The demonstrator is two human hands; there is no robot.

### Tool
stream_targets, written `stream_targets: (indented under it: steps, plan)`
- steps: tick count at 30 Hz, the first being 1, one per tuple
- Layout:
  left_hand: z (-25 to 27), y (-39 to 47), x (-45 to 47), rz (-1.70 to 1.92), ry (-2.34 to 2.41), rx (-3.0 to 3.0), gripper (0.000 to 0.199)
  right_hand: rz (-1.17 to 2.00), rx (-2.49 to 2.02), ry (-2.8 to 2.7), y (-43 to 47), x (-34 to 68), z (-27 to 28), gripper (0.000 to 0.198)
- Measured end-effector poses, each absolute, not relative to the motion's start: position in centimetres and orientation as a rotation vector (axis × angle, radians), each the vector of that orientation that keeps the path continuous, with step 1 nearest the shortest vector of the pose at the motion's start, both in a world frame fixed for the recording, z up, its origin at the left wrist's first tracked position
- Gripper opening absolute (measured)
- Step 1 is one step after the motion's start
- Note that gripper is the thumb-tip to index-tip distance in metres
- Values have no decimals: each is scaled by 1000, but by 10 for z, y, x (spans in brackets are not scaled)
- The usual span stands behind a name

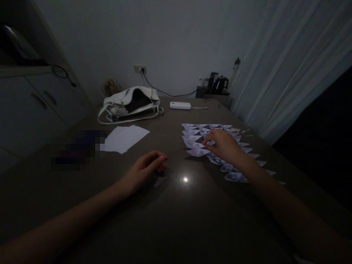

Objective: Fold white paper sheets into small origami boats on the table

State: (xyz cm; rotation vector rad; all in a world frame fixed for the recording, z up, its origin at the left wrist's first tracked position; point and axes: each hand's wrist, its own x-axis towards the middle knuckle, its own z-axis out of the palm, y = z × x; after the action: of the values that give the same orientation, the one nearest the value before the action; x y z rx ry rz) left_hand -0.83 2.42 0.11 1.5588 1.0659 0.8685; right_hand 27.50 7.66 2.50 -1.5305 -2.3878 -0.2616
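White folded paper boats (pixel 196 151) stand close together in several rows on the right half of the table. My right hand (pixel 224 145) reaches over them, its thumb and forefinger pinched at the upper edge of one boat near the left side of the group. My hand and forearm cover part of the rows behind. My left hand (pixel 150 167) rests on the tabletop left of the boats, its fingers curled in toward the thumb with nothing visible in them. Beyond it lies a small stack of white paper sheets (pixel 127 138), slightly fanned.
At the back of the dark, glossy table (pixel 176 220) sit a white handbag (pixel 129 104) and a white rectangular device (pixel 180 105) with a short cable. A black kettle (pixel 220 85) stands past the far right corner. A pale curtain (pixel 277 69) hangs along the right.
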Motion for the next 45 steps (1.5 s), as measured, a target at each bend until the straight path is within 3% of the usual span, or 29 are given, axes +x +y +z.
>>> stream_targets:
  steps: [19, 36, 40, 45]
  plan:
    - [5, 23, -7, 851, 1076, 1563, 40, -235, -1474, -2360, 74, 272, 25, 8]
    - [-2, 28, -16, 827, 1022, 1658, 32, -211, -1062, -2365, 50, 250, 17, 20]
    - [7, 41, -36, 850, 1314, 2271, 23, -190, -1003, -2377, 42, 243, 13, 20]
    - [4, 66, -70, 576, 2072, 2517, 54, -209, -888, -2409, 38, 237, 8, 20]
